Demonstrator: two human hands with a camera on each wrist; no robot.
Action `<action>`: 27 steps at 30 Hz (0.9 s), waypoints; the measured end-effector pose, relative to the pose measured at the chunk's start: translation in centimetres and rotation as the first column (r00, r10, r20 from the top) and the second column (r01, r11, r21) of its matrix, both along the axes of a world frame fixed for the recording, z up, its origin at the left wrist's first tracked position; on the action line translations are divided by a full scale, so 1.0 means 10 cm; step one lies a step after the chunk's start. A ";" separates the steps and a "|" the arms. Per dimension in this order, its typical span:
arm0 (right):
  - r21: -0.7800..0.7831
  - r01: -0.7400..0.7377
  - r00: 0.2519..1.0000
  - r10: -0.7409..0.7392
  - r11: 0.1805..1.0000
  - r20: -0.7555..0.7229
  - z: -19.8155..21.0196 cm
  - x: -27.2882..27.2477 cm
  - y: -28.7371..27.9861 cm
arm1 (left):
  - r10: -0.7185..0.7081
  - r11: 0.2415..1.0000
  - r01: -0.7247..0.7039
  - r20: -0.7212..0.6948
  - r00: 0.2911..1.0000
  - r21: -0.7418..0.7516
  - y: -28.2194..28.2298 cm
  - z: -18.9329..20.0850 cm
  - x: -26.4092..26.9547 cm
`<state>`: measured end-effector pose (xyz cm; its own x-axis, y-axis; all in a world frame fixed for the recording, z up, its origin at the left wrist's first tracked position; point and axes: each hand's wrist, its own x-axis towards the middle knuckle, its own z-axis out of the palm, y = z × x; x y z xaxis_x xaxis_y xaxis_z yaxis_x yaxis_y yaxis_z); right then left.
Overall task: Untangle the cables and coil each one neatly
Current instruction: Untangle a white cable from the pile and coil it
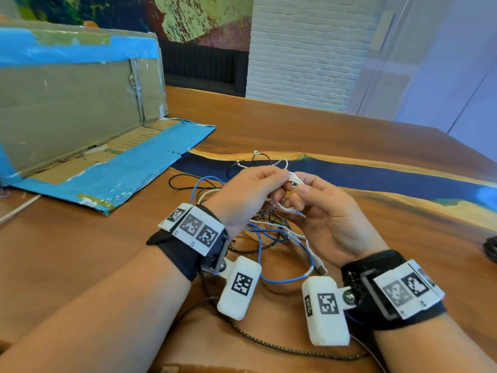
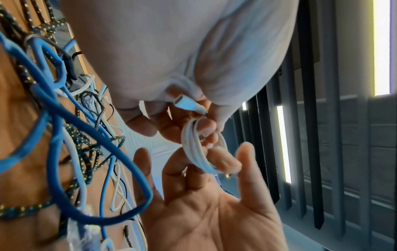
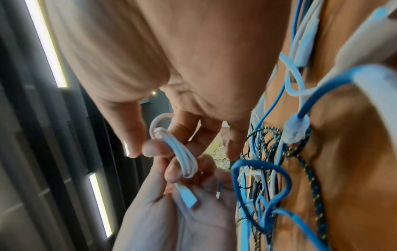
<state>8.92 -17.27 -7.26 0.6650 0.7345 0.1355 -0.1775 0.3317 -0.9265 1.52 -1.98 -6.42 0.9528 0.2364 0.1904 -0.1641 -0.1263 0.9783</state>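
Hands (image 1: 252, 195) pinch white coil (image 2: 197, 149) above blue cable (image 1: 271, 232) tangle

A white cable (image 2: 196, 146) was wound into a small tight coil of several loops, raised above the table, its flat white plug (image 2: 186, 102) jutting free beside it; beneath it a blue cable (image 1: 279, 238), a black-and-yellow braided cable (image 1: 269, 343) and thin white leads lay tangled on the wood.

Office lounge, brick wall (image 1: 304, 49), mural (image 1: 188, 17), wooden table (image 1: 295, 122)
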 end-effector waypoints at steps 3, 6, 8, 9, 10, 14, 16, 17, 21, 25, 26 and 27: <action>-0.058 0.170 0.984 -0.167 0.984 0.064 -0.03 0.02 0.02 | 0.016 1.000 -0.016 -0.004 1.000 -0.004 0.02 -0.03 0.01; -0.049 0.248 0.967 -0.244 0.968 0.069 -0.05 0.03 0.05 | 0.025 0.999 -0.025 0.003 1.000 -0.029 0.02 -0.01 0.00; -0.028 0.292 0.955 -0.290 0.956 0.061 -0.05 0.04 0.06 | 0.030 0.999 -0.029 0.011 0.999 -0.044 0.00 0.00 -0.01; -0.015 0.310 0.949 -0.309 0.951 0.058 -0.05 0.03 0.06 | 0.026 0.998 -0.025 0.016 1.000 -0.055 0.00 0.01 -0.01; -0.001 0.327 0.943 -0.327 0.945 0.059 -0.05 0.03 0.06 | 0.020 0.997 -0.018 0.021 1.000 -0.071 -0.01 0.01 -0.01; 0.003 0.377 0.924 -0.376 0.926 0.071 -0.06 0.04 0.06 | 0.007 0.994 -0.001 0.055 0.998 -0.114 -0.02 0.00 0.01; -0.006 0.343 0.935 -0.341 0.939 0.098 -0.06 0.03 0.05 | 0.012 0.995 -0.005 0.074 0.997 -0.103 -0.02 -0.01 0.02; -0.019 0.311 0.945 -0.307 0.950 0.110 -0.06 0.02 0.05 | 0.019 0.996 -0.012 0.080 0.997 -0.093 -0.02 -0.01 0.02; -0.116 0.161 0.984 -0.150 0.980 0.101 -0.06 0.00 0.04 | 0.065 0.998 -0.064 0.088 0.994 -0.010 -0.01 0.00 0.01; -0.129 0.089 0.996 -0.089 0.988 0.008 -0.03 0.02 0.00 | 0.069 0.996 -0.075 0.121 0.990 0.047 0.01 -0.02 0.03; -0.102 0.089 0.996 -0.092 0.991 -0.020 -0.03 0.04 -0.01 | 0.068 0.996 -0.075 0.124 0.990 0.055 0.01 -0.02 0.03; -0.073 0.084 0.995 -0.088 0.994 -0.051 -0.01 0.05 -0.02 | 0.065 0.996 -0.073 0.125 0.990 0.060 0.00 -0.02 0.03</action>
<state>9.41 -17.49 -7.40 0.7308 0.6810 0.0476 -0.2016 0.2819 -0.9380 1.82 -1.94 -6.62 0.9032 0.2838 0.3220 -0.2715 -0.2033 0.9407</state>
